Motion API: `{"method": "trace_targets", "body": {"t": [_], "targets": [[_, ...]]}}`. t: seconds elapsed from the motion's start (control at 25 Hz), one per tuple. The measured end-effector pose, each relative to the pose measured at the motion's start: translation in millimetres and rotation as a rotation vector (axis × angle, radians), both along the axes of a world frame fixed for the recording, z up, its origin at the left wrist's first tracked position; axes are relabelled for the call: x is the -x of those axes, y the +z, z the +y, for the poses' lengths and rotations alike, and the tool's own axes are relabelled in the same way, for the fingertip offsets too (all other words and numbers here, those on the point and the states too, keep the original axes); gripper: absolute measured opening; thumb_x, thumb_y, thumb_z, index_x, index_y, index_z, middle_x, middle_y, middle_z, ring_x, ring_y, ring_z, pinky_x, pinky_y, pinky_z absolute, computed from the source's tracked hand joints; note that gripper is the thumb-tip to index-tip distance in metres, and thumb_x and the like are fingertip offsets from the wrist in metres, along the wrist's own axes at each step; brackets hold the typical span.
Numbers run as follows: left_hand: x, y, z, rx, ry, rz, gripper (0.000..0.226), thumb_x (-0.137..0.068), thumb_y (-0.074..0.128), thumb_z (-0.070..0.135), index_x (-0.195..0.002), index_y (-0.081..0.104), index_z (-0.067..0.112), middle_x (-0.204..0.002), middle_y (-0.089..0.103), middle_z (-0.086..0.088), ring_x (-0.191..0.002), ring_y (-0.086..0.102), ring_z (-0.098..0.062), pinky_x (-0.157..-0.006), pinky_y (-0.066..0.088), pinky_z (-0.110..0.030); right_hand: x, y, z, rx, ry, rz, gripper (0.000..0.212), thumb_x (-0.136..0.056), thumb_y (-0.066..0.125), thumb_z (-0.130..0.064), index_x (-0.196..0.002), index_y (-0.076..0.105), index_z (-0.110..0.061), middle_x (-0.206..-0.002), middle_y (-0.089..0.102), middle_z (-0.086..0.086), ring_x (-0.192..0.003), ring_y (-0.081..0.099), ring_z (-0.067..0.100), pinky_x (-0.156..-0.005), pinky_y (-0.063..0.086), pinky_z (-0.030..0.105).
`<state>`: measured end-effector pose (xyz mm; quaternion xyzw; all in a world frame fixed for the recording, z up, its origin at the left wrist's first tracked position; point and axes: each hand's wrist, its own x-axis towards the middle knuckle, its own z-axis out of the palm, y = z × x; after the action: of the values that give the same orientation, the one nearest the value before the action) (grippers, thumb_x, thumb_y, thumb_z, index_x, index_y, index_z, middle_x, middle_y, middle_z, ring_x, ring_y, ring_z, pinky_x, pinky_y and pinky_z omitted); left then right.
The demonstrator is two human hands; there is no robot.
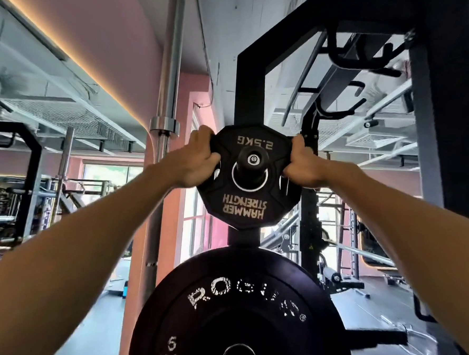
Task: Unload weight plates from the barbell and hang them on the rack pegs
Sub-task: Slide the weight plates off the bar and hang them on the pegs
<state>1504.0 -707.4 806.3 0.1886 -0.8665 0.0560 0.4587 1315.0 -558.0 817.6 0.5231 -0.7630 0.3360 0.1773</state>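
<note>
A small black plate (246, 205) marked 2.5KG and HAMMER STRENGTH sits upside down around a black rack peg (252, 162) on the dark rack upright (252, 77). My left hand (197, 158) grips its left rim, fingers curled into a grip slot. My right hand (301, 165) grips the right rim the same way. Below it hangs a large black ROGUE 5 KG plate (242, 315) on a lower peg, touching the upright.
A barbell (167, 91) stands upright just left of the rack, beside a pink pillar (170, 228). More black rack frame (439, 135) with hooks rises at right. Other gym machines (21, 191) fill the far left; grey floor shows at lower right.
</note>
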Motion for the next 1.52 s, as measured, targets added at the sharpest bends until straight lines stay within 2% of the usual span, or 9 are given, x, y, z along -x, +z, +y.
{"method": "trace_targets", "body": {"t": [0.24, 0.52, 0.64, 0.72, 0.88, 0.96, 1.16, 1.36, 1.52], "targets": [[42, -10, -49, 0.105, 0.117, 0.119, 0.024, -0.094, 0.037, 0.035, -0.105, 0.036, 0.014, -0.110, 0.042, -0.009, -0.098, 0.046, -0.030, -0.086, 0.045, -0.054, 30, -6, -41, 0.100, -0.038, 0.071, 0.065, -0.089, 0.047, -0.019, -0.145, 0.015, -0.019, -0.139, 0.026, 0.014, -0.132, 0.029, 0.037, -0.108, 0.029, 0.048], [62, -16, -70, 0.206, 0.139, 0.224, 0.024, -0.093, 0.036, 0.037, -0.101, 0.035, 0.015, -0.100, 0.045, -0.009, -0.090, 0.046, -0.030, -0.079, 0.045, -0.050, 45, -12, -59, 0.134, -0.147, 0.184, 0.059, -0.094, 0.040, -0.033, -0.146, 0.014, -0.023, -0.144, 0.027, 0.013, -0.133, 0.030, 0.035, -0.106, 0.028, 0.051], [59, -20, -59, 0.168, 0.251, 0.141, 0.034, -0.097, 0.033, 0.037, -0.118, 0.036, 0.011, -0.116, 0.045, -0.014, -0.107, 0.045, -0.034, -0.091, 0.042, -0.053, 42, -19, -59, 0.120, -0.153, 0.131, 0.059, -0.095, 0.037, -0.032, -0.147, 0.011, -0.024, -0.146, 0.024, 0.014, -0.135, 0.028, 0.035, -0.108, 0.027, 0.052], [53, -30, -54, 0.089, 0.317, 0.010, 0.051, -0.100, 0.025, 0.042, -0.142, 0.021, 0.013, -0.137, 0.039, -0.015, -0.125, 0.039, -0.036, -0.101, 0.035, -0.055, 39, -35, -56, 0.099, -0.119, 0.049, 0.066, -0.097, 0.037, -0.033, -0.151, 0.000, -0.025, -0.152, 0.018, 0.014, -0.138, 0.027, 0.037, -0.111, 0.024, 0.055], [22, -75, -42, 0.118, 0.391, -0.196, 0.066, -0.098, 0.017, 0.059, -0.153, 0.003, 0.025, -0.145, 0.040, -0.010, -0.128, 0.043, -0.034, -0.099, 0.039, -0.053, 38, -74, -28, 0.042, -0.047, 0.019, 0.078, -0.099, 0.038, -0.044, -0.150, -0.017, -0.027, -0.157, 0.014, 0.012, -0.140, 0.027, 0.038, -0.111, 0.027, 0.057], [10, -95, -29, 0.075, 0.374, -0.290, 0.067, -0.097, 0.024, 0.061, -0.153, 0.005, 0.030, -0.140, 0.048, -0.008, -0.123, 0.051, -0.032, -0.095, 0.043, -0.050, 38, -88, -7, -0.092, -0.080, 0.069, 0.080, -0.097, 0.043, -0.045, -0.152, -0.011, -0.027, -0.158, 0.012, 0.009, -0.143, 0.024, 0.034, -0.111, 0.027, 0.056], [-16, -128, 25, -0.093, 0.318, -0.432, 0.061, -0.086, 0.045, 0.069, -0.134, 0.036, 0.033, -0.125, 0.056, -0.002, -0.109, 0.057, -0.026, -0.092, 0.048, -0.045, 23, -118, 58, -0.202, -0.075, 0.104, 0.068, -0.087, 0.052, -0.059, -0.143, 0.038, -0.023, -0.149, 0.039, 0.005, -0.131, 0.044, 0.026, -0.107, 0.036, 0.049], [-49, -145, 91, -0.201, 0.247, -0.427, 0.070, -0.069, 0.055, 0.079, -0.121, 0.049, 0.033, -0.114, 0.061, 0.001, -0.099, 0.058, -0.021, -0.091, 0.049, -0.042, 4, -143, 124, -0.247, -0.010, 0.076, 0.084, -0.069, 0.058, -0.075, -0.137, 0.043, -0.026, -0.146, 0.043, 0.001, -0.128, 0.047, 0.024, -0.104, 0.039, 0.050], [-79, -162, 152, -0.276, 0.221, -0.427, 0.068, -0.073, 0.062, 0.074, -0.123, 0.052, 0.029, -0.115, 0.060, 0.002, -0.102, 0.057, -0.019, -0.093, 0.047, -0.039, -18, -161, 166, -0.296, 0.053, 0.061, 0.095, -0.058, 0.055, -0.083, -0.136, 0.045, -0.030, -0.144, 0.047, 0.000, -0.127, 0.049, 0.024, -0.105, 0.039, 0.048]]}}
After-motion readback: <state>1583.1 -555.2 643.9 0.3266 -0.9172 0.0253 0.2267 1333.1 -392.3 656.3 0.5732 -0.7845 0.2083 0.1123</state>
